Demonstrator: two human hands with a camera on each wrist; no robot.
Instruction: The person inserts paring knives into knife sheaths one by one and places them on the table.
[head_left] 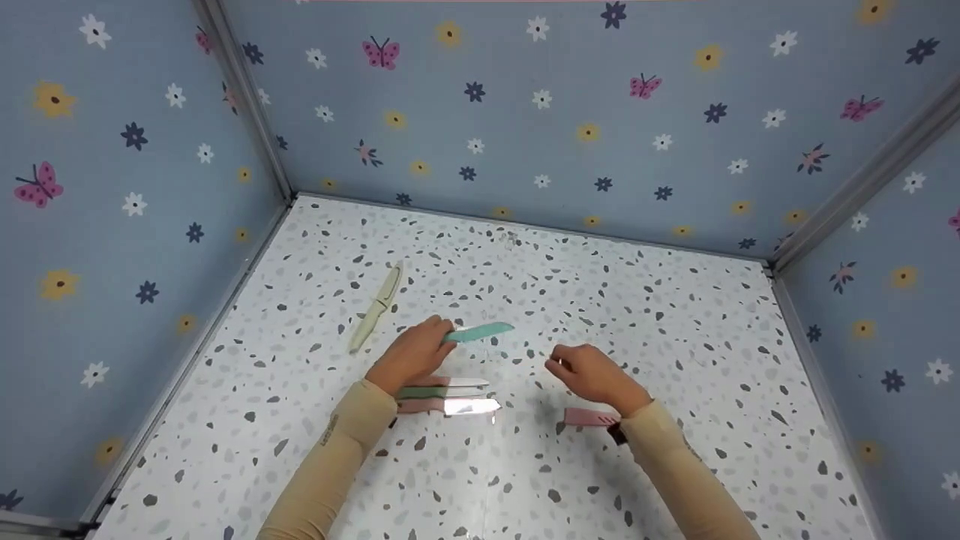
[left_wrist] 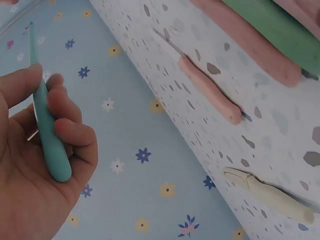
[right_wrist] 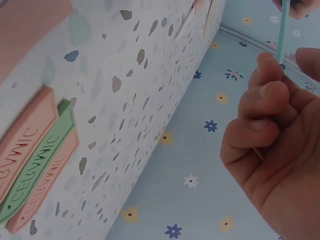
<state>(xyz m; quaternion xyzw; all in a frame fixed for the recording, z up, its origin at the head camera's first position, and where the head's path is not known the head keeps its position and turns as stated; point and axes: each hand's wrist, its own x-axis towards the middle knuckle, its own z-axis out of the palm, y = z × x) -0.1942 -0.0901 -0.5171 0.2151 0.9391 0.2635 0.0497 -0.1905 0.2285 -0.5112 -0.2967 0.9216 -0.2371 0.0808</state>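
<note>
My left hand (head_left: pixel 414 351) grips a turquoise knife (left_wrist: pixel 51 135) by its handle, with the turquoise blade part (head_left: pixel 484 331) pointing right; whether a sheath covers it I cannot tell. My right hand (head_left: pixel 592 373) hovers apart at the right, fingers loosely curled around nothing visible. Below the left hand lie a green-handled knife (head_left: pixel 421 392) and a pink-handled knife (head_left: pixel 421 406) with a bright blade (head_left: pixel 472 406). A small pink knife (left_wrist: pixel 212 92) shows in the left wrist view. Beyond the left hand is a cream knife (head_left: pixel 369 324), its blade covered by a cream sheath (head_left: pixel 391 283).
Near the right forearm lies a pink sheath (head_left: pixel 587 417). The right wrist view shows a green sheath (right_wrist: pixel 40 160) marked CERAMIC between pink ones. The speckled white table (head_left: pixel 525 487) is bordered by blue flowered panels (head_left: pixel 525 127) at back and sides.
</note>
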